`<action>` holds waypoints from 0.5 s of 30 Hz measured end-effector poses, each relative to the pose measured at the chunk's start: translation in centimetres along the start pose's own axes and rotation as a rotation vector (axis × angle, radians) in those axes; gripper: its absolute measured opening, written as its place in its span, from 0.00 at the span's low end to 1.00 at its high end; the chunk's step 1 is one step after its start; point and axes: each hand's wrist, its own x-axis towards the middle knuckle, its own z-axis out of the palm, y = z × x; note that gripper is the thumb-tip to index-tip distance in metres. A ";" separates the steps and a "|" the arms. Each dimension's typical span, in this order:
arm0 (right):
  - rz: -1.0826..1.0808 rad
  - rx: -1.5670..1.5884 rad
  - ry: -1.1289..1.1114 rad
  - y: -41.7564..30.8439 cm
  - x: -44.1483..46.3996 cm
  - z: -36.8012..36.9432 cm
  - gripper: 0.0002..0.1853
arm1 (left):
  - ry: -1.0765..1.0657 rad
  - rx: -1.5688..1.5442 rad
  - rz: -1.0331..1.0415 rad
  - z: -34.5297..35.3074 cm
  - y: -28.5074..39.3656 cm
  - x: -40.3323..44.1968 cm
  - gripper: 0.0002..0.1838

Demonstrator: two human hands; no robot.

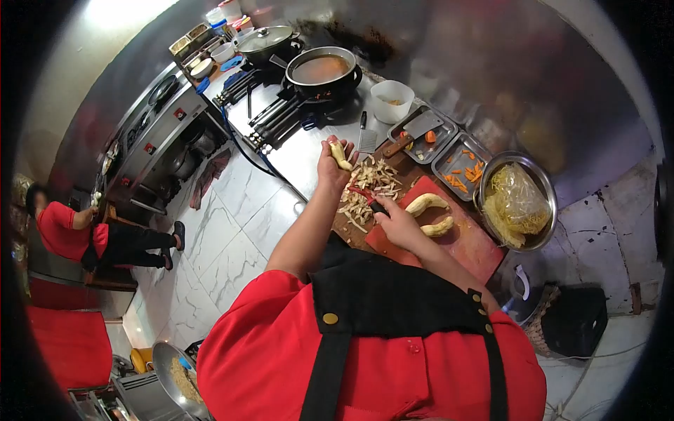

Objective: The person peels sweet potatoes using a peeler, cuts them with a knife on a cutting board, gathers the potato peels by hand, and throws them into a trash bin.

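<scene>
My left hand (332,167) is closed around a pale yellow, curved, peeled piece (340,154) that looks like a banana, raised over the counter's edge. In my right hand (401,226) is a peeler (371,201) with a black and red handle, pointing toward the left hand but apart from the piece. Below both hands, a heap of thin peelings (379,177) covers part of a brown wooden board. Two more peeled curved pieces, one farther (425,203) and one nearer (438,228), rest on the red cutting board (480,245) beside my right forearm.
Behind the peelings are a grater (367,142), a white tub (392,102), and metal trays, one holding carrot strips (474,172). A steel bowl (553,210) with bagged noodles stands right. A pot of liquid (321,69) sits on the stove. Another person (67,231) is far left.
</scene>
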 end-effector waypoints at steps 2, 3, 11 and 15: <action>0.051 0.087 0.028 1.8 0.7 0.7 0.23 | 0.006 0.049 -0.027 -0.7 0.0 -0.1 0.18; 0.104 0.178 0.057 2.0 0.7 0.7 0.23 | -0.028 0.104 -0.066 -1.3 -0.3 -0.1 0.17; 0.136 0.296 0.126 1.1 0.1 0.6 0.22 | -0.006 0.078 -0.233 -1.9 -2.1 -3.2 0.18; 0.170 0.355 0.110 1.8 -0.6 1.8 0.22 | -0.144 0.013 -0.206 -2.1 -0.8 -3.2 0.20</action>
